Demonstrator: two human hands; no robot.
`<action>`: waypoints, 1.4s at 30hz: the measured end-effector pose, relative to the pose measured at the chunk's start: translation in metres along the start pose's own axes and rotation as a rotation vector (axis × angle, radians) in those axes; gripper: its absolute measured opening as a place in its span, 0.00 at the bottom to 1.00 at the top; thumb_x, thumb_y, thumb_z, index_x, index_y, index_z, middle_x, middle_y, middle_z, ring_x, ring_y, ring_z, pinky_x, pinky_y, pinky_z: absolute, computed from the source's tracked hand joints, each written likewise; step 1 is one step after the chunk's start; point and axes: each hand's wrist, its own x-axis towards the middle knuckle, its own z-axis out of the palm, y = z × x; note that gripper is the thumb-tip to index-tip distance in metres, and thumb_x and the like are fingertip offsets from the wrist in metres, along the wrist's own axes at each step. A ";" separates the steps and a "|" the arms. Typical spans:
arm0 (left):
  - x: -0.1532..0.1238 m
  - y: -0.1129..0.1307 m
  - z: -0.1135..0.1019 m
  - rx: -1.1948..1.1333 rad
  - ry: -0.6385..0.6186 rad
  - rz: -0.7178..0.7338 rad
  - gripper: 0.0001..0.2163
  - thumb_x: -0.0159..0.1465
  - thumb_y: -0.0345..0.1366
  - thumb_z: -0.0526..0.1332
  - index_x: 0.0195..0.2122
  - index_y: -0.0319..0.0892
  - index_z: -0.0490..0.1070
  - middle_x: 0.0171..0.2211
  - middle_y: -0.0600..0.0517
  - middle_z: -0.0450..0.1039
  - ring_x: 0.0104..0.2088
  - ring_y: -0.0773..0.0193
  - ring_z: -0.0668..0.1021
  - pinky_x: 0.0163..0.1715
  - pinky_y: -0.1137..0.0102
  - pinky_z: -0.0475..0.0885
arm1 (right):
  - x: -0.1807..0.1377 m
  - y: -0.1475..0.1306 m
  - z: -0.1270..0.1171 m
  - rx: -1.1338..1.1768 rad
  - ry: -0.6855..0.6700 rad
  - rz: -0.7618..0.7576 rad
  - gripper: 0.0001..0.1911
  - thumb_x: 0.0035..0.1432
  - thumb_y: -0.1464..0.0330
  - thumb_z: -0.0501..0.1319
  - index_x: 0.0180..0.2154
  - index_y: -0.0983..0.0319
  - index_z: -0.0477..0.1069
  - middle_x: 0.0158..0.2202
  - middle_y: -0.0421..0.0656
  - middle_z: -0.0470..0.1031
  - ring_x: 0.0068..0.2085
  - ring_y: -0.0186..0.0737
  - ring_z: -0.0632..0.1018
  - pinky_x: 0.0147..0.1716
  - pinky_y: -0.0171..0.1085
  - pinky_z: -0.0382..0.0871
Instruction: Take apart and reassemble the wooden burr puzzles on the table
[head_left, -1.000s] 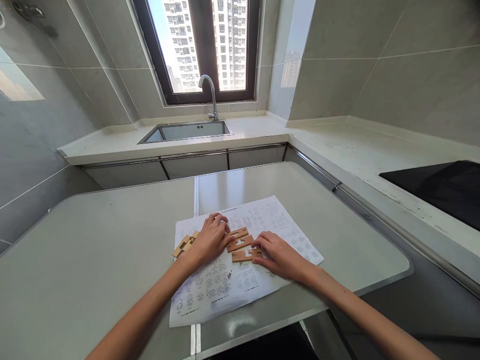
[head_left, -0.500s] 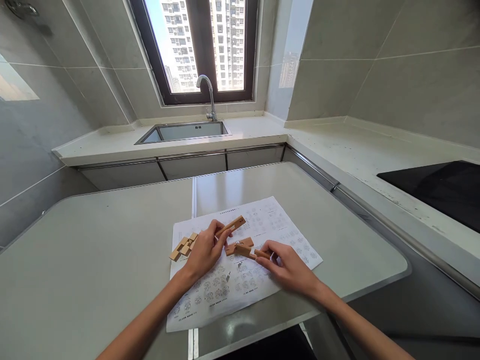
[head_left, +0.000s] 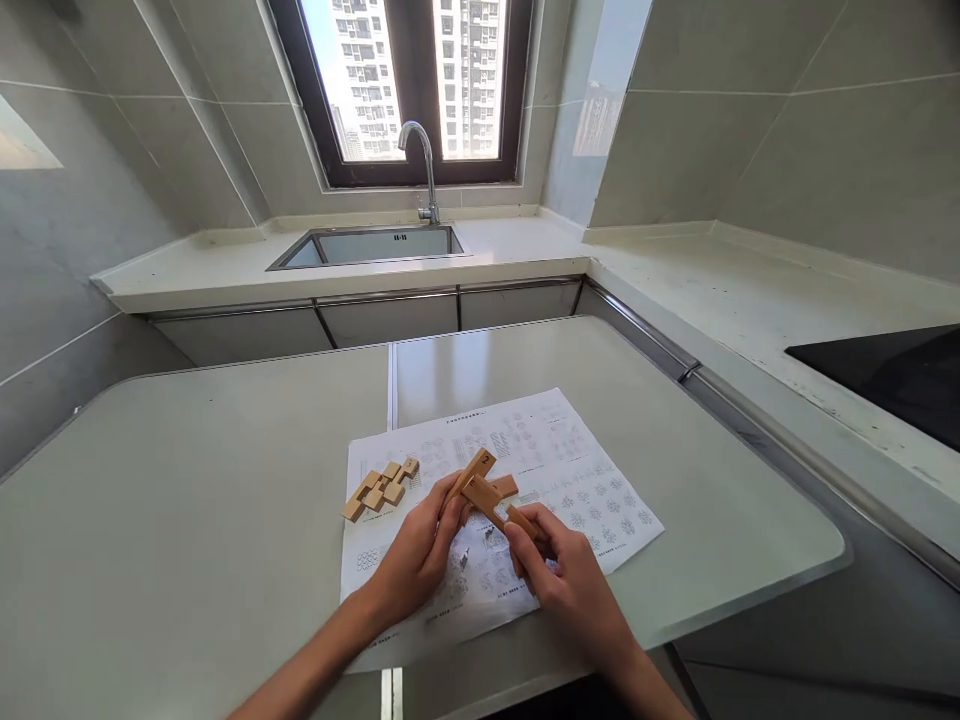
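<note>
The left hand's [head_left: 420, 550] fingers pinch the numbered strip [head_left: 478, 467], whose end marked 2 points up and away from them. The right hand's [head_left: 559, 570] fingers pinch the near end of the notched strip [head_left: 482, 491], its far end crossing in front of the other just beside the left fingers; whether the two touch, I cannot tell. A third strip [head_left: 507, 486] shows just beyond that crossing. Left of the left fingers, blocks [head_left: 373, 492] sit staggered on the sheet [head_left: 600, 490], which lies on the table [head_left: 225, 500] beneath both hands.
</note>
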 end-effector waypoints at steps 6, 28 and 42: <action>-0.002 -0.007 -0.005 0.081 0.002 0.111 0.21 0.80 0.41 0.49 0.72 0.50 0.60 0.59 0.44 0.75 0.57 0.54 0.78 0.58 0.60 0.74 | -0.002 0.000 0.007 -0.052 0.009 0.048 0.22 0.73 0.48 0.56 0.39 0.60 0.72 0.26 0.37 0.62 0.27 0.35 0.63 0.24 0.35 0.52; -0.002 -0.026 -0.011 0.337 -0.008 0.335 0.28 0.79 0.31 0.49 0.78 0.54 0.46 0.61 0.41 0.77 0.51 0.55 0.84 0.47 0.63 0.83 | 0.003 -0.002 0.017 0.054 -0.021 0.190 0.24 0.72 0.46 0.56 0.37 0.59 0.71 0.25 0.35 0.55 0.26 0.35 0.57 0.22 0.35 0.51; -0.001 -0.028 -0.013 0.323 -0.012 0.352 0.30 0.79 0.29 0.50 0.79 0.52 0.45 0.60 0.40 0.78 0.50 0.56 0.84 0.46 0.64 0.83 | 0.008 -0.004 0.014 0.071 -0.091 0.215 0.22 0.73 0.49 0.57 0.36 0.59 0.69 0.25 0.35 0.54 0.25 0.34 0.56 0.21 0.34 0.51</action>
